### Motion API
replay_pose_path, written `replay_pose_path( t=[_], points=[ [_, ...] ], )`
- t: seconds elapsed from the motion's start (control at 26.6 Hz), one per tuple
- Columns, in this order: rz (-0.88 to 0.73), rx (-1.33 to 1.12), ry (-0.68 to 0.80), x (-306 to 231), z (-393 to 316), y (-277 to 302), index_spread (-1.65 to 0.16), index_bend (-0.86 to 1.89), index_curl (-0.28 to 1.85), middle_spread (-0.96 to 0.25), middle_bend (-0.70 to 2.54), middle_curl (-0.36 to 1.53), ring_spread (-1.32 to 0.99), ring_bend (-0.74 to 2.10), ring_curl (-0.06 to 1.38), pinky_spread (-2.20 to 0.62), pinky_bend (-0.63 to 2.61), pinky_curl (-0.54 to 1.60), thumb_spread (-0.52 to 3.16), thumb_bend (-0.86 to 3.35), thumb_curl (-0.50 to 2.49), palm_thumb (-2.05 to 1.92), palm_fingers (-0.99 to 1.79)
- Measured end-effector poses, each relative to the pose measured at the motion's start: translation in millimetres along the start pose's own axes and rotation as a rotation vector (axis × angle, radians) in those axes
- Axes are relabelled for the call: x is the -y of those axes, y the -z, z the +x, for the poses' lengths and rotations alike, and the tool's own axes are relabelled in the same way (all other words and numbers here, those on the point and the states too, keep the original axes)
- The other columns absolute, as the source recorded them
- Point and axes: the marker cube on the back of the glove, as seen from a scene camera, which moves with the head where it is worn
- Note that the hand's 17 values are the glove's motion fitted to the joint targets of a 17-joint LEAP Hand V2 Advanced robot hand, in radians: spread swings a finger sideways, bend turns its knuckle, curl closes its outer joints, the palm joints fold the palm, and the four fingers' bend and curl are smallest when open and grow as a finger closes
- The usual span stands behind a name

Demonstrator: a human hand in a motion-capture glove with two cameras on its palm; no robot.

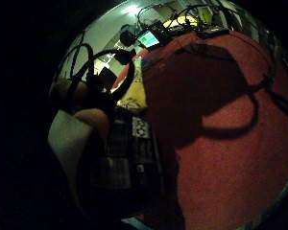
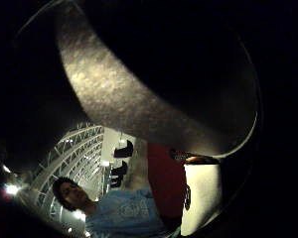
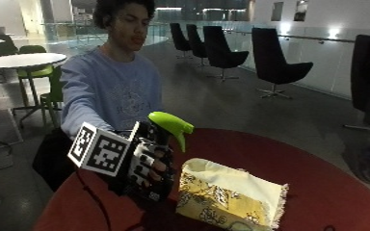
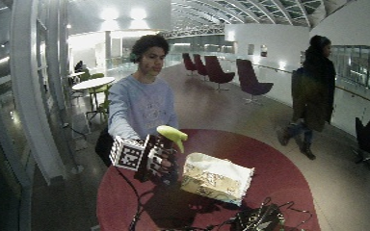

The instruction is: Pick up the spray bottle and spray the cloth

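Above the red table (image 3: 313,192), gloved hand (image 3: 148,166) gripping spray bottle (image 3: 171,124), cloth (image 3: 230,192) beside

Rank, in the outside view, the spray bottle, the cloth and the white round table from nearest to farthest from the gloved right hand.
1. Spray bottle: gripped in the gloved right hand.
2. Cloth: on the red table beside that hand.
3. White round table: far behind the person.

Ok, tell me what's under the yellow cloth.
The yellow cloth lies on the red table. Only tabletop shows around it; anything beneath its folds is covered.
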Motion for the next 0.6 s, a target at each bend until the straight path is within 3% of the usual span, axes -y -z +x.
replay_pose_path(
  t=[0.26, 0.6],
  points=[
    [-0.184, -0.132, -0.067, 9.6, -28.8, 10.4, -0.27, 0.13, 0.34, -0.10, 0.24, 0.42, -0.07, 0.44, 0.36, 0.08, 0.31, 0.37, 0.80, 0.04, 0.50, 0.95, 1.12],
    [-0.457, -0.310, -0.259, 11.8, -41.8, 13.0, -0.26, 0.13, 0.34, -0.09, 0.24, 0.43, -0.07, 0.46, 0.37, 0.07, 0.32, 0.37, 0.75, -0.01, 0.55, 0.98, 1.12]
  ],
)
